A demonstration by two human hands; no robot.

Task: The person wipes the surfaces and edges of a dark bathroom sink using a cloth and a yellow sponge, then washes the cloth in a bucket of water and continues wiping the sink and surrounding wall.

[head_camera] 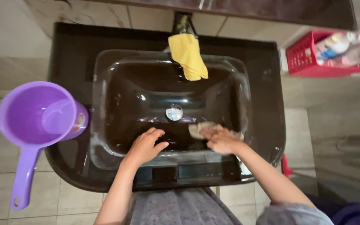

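A glossy black sink basin (121, 83) sits in a dark counter, with a round metal drain (174, 112) in its middle. My right hand (221, 139) presses a pale, soapy cloth (197, 128) against the basin's near wall, just right of the drain. My left hand (146, 146) rests flat with fingers spread on the near inner slope of the basin, holding nothing. A yellow cloth (188, 56) hangs over the dark tap (183, 23) at the back of the sink.
A purple plastic scoop with a long handle (36, 118) stands on the counter's left edge. A red basket (313, 60) with bottles sits at the upper right. Pale floor tiles surround the counter (267, 83).
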